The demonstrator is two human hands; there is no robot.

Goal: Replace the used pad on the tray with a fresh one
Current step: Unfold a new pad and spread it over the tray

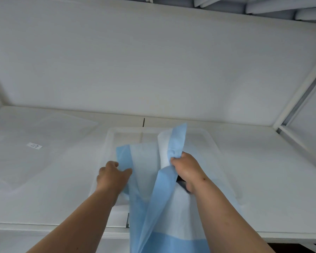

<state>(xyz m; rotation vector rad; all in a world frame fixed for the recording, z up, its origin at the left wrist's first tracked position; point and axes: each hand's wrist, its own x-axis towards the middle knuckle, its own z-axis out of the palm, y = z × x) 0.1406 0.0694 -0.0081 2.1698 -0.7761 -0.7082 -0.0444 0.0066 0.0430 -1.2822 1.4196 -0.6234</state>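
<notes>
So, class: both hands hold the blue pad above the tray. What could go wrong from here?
1. The pad is part folded and hangs off the table edge, so it may land creased or crooked in the tray.
2. The right hand bunches one edge while the left hand holds another; uneven pulling could tear it.

We can read no text anywhere. We see one small white label (34, 145) on a clear plastic sheet (44, 136) lying on the surface (263, 161); its dark marks are too blurred to make out.
</notes>
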